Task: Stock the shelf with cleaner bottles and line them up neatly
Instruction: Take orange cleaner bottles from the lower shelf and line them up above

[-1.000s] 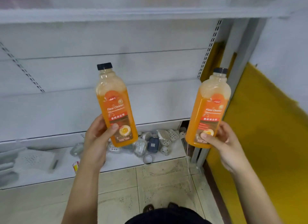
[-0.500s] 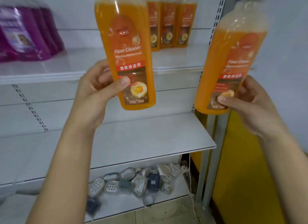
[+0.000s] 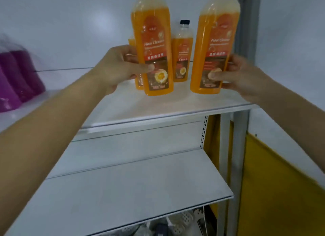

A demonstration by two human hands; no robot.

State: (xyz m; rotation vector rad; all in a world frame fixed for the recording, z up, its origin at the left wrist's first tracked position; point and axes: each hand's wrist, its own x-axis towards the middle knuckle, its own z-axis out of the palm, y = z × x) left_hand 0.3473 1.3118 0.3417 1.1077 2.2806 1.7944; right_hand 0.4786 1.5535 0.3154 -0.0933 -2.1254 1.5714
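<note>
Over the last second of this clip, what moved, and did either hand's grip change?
Both hands raised their orange floor-cleaner bottles from low, near the floor, up to the upper white shelf: left hand with the left bottle, right hand with the right bottle. Both now hover just above it, before the orange bottles at the back. Nothing was released; both grips are unchanged.

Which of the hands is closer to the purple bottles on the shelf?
Left. The left hand, gripping one orange floor cleaner bottle, is nearer the purple bottles at far left. The right hand, holding the other orange bottle, is farther right.
</note>
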